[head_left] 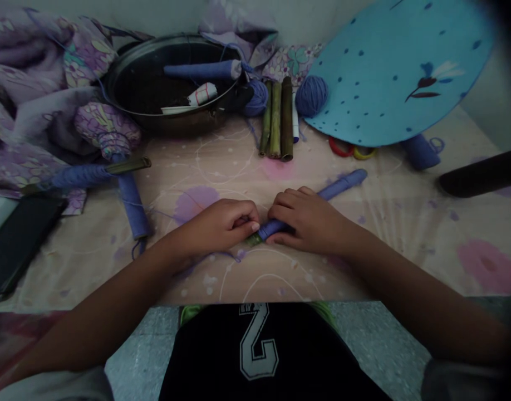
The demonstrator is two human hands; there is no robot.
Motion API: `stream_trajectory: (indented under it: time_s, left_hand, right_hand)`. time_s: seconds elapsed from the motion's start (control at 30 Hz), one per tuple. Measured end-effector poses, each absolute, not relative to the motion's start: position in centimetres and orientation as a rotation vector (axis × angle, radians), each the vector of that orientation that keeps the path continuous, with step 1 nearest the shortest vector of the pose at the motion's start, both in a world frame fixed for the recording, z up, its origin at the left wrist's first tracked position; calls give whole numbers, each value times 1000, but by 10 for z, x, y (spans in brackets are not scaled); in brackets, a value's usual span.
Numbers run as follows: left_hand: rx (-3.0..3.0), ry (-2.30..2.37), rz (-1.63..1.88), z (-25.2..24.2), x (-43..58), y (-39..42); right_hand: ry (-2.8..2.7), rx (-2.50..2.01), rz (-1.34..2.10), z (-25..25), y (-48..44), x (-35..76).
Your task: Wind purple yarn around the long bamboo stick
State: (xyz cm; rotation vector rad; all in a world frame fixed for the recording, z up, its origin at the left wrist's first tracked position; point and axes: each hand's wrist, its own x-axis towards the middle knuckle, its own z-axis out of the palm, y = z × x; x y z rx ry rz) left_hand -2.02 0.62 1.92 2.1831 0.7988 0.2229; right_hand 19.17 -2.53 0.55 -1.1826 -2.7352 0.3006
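Blue yarn covers most of the thin stick [343, 185] between our hands, and its green bamboo end [252, 240] pokes out on the left. We cannot tell whether the stick rests on the table [422, 239] or sits just above it. Our left hand [217, 225] is curled nearly shut, its fingertips [254, 226] pinching close to where the yarn meets the bamboo. Our right hand [308, 220] is closed over the wrapped length just beside it, with its fingers lying across the top, so the two hands almost meet.

This close grip looks like a sound way to work. We do well to keep both hands firm so the stick cannot roll, and to hold the yarn snug against the bamboo so no loose turns slip over the end.

Ahead of us stand three bare bamboo pieces [276, 120], with balls of blue yarn [311, 96] just to their right. Another wrapped stick [131, 203] lies to the left of our hands. Farther back, a dark metal pan [113, 72] holds a shorter blue roll [201, 69], and a large blue board [399, 72] leans at the far right.
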Motion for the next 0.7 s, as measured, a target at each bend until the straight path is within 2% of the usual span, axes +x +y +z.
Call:
stream_trajectory:
  time_s: [0.53,0.7]
  left_hand:
    - [1964,832,269,26,-25,11]
    - [1884,834,268,28,-27,13]
  right_hand:
    - [-2595,-1047,-40,6,-30,190]
    - [-2534,-1045,-53,5,-33,186]
